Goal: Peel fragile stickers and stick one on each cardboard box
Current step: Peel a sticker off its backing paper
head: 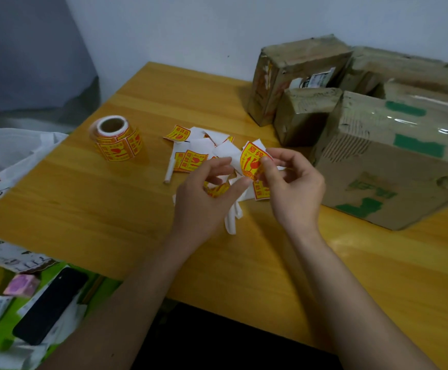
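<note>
**Sticker held mid-frame, nearest box just to its right**

While both hands work at the centre of the frame, the right hand pinches a yellow-and-red fragile sticker between thumb and curled fingers, with the sticker's long axis running roughly upright and its printed face toward the camera. The left hand sits just left of it, fingers curled round white backing paper that trails down toward the surface. From the sticker, the large cardboard box lies immediately to the right, closer to the right hand than to the left; the smaller boxes stand further off at upper right. Loose stickers and the roll lie to the left, away from the boxes. Judging from this, the next move is a short carry rightward onto the big box's near face.
</note>
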